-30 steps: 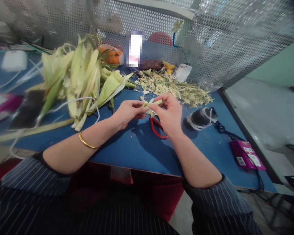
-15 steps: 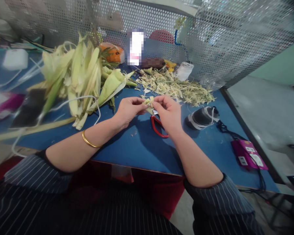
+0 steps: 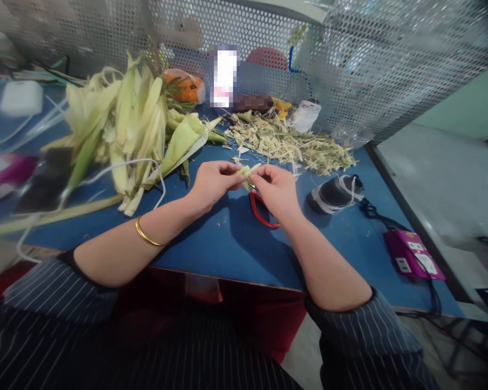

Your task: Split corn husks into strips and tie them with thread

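Evidently, both grips are closed on the same thing, a small husk strip (image 3: 246, 171), held just beyond the red-handled scissors (image 3: 262, 215) that lie on the blue desk (image 3: 211, 244). The left hand (image 3: 213, 184) pinches the strip between thumb and fingers from the left of the scissors, and the right hand (image 3: 278, 195) does the same from their right, hiding part of them from view (how the strip is folded between the fingertips is too small to make out). Well to the left of the scissors, a big heap of pale green husks (image 3: 136, 122) covers part of the desk, with a white cable (image 3: 140, 161) looping across its near side and a dark flat device (image 3: 44, 181) farther left. Beyond the scissors spreads a loose pile of shredded pieces (image 3: 288, 143), with a crumpled white bag (image 3: 306, 116) at its far edge. To the right of the scissors, a dark bundle (image 3: 333, 195) wrapped in white strands lies near the right hand, and a purple power strip (image 3: 415, 254) sits farther right, nearer the desk's edge
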`<state>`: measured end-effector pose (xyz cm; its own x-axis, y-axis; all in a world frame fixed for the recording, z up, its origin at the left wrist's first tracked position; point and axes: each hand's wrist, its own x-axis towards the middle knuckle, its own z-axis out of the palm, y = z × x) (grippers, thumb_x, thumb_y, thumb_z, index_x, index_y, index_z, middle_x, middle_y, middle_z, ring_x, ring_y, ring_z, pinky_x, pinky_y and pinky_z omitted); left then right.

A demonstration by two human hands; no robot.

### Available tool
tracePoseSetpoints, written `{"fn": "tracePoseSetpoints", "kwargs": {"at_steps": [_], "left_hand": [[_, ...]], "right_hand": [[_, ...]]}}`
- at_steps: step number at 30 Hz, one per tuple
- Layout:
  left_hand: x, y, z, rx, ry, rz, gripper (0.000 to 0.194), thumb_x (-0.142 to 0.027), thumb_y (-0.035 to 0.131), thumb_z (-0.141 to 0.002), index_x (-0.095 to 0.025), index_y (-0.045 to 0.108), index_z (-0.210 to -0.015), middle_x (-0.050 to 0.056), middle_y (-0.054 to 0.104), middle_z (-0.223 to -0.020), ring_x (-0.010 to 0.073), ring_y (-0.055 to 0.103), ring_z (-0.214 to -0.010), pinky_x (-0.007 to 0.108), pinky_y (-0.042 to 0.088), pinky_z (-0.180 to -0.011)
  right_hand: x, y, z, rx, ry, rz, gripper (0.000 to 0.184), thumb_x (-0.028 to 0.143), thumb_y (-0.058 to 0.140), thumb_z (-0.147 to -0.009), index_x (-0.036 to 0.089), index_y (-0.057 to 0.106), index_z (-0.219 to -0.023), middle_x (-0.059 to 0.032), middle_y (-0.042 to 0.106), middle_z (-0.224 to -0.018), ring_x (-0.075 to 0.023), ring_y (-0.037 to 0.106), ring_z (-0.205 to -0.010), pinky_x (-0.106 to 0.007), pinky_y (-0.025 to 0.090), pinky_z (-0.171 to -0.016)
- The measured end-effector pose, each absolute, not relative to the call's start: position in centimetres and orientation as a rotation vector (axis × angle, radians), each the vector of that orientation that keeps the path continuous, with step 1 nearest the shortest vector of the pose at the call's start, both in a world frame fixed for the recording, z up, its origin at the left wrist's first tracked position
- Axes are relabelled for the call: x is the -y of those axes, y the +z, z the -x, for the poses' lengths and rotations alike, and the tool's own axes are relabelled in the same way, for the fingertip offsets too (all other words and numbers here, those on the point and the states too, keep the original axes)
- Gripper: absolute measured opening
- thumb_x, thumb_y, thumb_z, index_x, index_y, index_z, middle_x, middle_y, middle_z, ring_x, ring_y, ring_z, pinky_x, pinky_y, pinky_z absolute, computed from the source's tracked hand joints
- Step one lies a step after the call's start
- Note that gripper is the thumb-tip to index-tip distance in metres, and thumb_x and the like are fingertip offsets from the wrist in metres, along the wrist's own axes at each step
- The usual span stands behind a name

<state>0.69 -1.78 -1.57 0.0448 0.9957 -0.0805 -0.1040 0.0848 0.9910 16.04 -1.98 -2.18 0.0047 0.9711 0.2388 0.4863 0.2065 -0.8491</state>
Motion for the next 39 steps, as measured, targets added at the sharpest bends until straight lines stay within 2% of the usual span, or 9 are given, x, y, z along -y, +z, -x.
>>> {"fn": "tracePoseSetpoints", "kwargs": {"at_steps": [3, 7, 11, 14, 17, 22, 30, 36, 39], "left_hand": [[1.8, -1.8, -0.7, -1.163, 1.152, -1.164, 0.01, -0.012, 0.079, -0.067, -0.011, 0.076, -0.077, 0.002, 0.069, -0.067, 0.0083, 0.059, -0.058, 0.023, 0.051, -0.062], [1.7, -2.4, -0.2, -1.179, 1.122, -1.407, 0.013, -0.019, 0.075, -0.071, -0.011, 0.078, -0.081, 0.004, 0.07, -0.067, 0.0099, 0.06, -0.059, 0.023, 0.047, -0.06], [1.6, -2.3, 0.2, -1.214, 1.076, -1.633, 0.012, -0.02, 0.071, -0.071, -0.013, 0.079, -0.078, 0.002, 0.068, -0.063, 0.0109, 0.057, -0.058, 0.023, 0.041, -0.057], [1.8, -2.0, 0.2, -1.22, 0.993, -1.697, 0.006, -0.016, 0.07, -0.07, -0.014, 0.076, -0.068, 0.001, 0.065, -0.058, 0.0102, 0.054, -0.054, 0.023, 0.038, -0.053], [2.0, -2.0, -0.1, -1.099, 0.875, -1.592, 0.009, -0.015, 0.07, -0.071, -0.016, 0.074, -0.063, 0.002, 0.067, -0.059, 0.0106, 0.057, -0.055, 0.023, 0.045, -0.057], [2.0, -1.9, 0.1, -0.864, 0.695, -1.421, 0.005, -0.016, 0.074, -0.071, -0.016, 0.078, -0.072, 0.004, 0.071, -0.069, 0.0105, 0.061, -0.059, 0.025, 0.055, -0.064], [2.3, -1.4, 0.0, -0.873, 0.658, -1.297, 0.012, -0.025, 0.079, -0.073, -0.015, 0.076, -0.067, 0.004, 0.068, -0.065, 0.0096, 0.06, -0.055, 0.022, 0.054, -0.059], [2.5, -1.8, -0.3, -0.884, 0.577, -1.36, 0.01, -0.025, 0.074, -0.074, -0.016, 0.079, -0.076, 0.005, 0.071, -0.069, 0.0089, 0.057, -0.053, 0.023, 0.053, -0.058], [2.5, -1.4, -0.2, -0.91, 0.592, -1.364, 0.012, -0.025, 0.073, -0.076, -0.015, 0.076, -0.071, 0.004, 0.068, -0.064, 0.0084, 0.057, -0.053, 0.021, 0.05, -0.057]], "right_hand": [[2.1, -2.1, -15.8, 1.523, 0.708, 1.405, 0.009, 0.024, 0.068, -0.077, 0.02, 0.062, -0.081, 0.0025, 0.064, -0.065, -0.013, 0.057, -0.06, -0.03, 0.042, -0.062], [2.0, -2.2, -15.9, 1.51, 0.722, 1.346, 0.027, 0.025, 0.07, -0.077, 0.021, 0.063, -0.103, 0.0043, 0.064, -0.064, -0.0142, 0.059, -0.059, -0.03, 0.045, -0.062], [1.7, -2.5, -16.2, 1.577, 0.825, 1.333, 0.017, 0.036, 0.068, -0.081, 0.019, 0.071, -0.082, 0.0015, 0.064, -0.063, -0.0135, 0.056, -0.058, -0.03, 0.042, -0.06], [1.6, -2.5, -16.3, 1.532, 0.82, 1.307, 0.012, 0.03, 0.071, -0.075, 0.019, 0.071, -0.071, 0.0013, 0.065, -0.067, -0.0127, 0.054, -0.063, -0.029, 0.042, -0.063], [1.6, -2.3, -16.2, 1.456, 0.867, 1.295, 0.007, 0.026, 0.071, -0.071, 0.02, 0.07, -0.068, 0.0014, 0.065, -0.067, -0.0126, 0.053, -0.065, -0.029, 0.042, -0.065], [1.5, -2.1, -15.9, 1.265, 0.985, 1.265, 0.01, 0.028, 0.072, -0.068, 0.019, 0.067, -0.066, 0.0026, 0.059, -0.062, -0.0104, 0.046, -0.059, -0.028, 0.04, -0.06], [1.6, -2.3, -15.7, 1.309, 1.006, 1.239, 0.012, 0.03, 0.071, -0.071, 0.019, 0.067, -0.069, 0.0025, 0.06, -0.065, -0.0105, 0.046, -0.06, -0.027, 0.039, -0.059], [1.7, -2.6, -15.5, 1.399, 1.034, 1.173, 0.009, 0.025, 0.072, -0.071, 0.019, 0.068, -0.068, 0.0026, 0.059, -0.064, -0.0105, 0.047, -0.062, -0.028, 0.038, -0.061], [1.6, -2.4, -15.7, 1.423, 0.998, 1.168, 0.011, 0.029, 0.071, -0.076, 0.019, 0.069, -0.072, 0.0025, 0.06, -0.066, -0.0107, 0.048, -0.063, -0.027, 0.039, -0.062]]}}
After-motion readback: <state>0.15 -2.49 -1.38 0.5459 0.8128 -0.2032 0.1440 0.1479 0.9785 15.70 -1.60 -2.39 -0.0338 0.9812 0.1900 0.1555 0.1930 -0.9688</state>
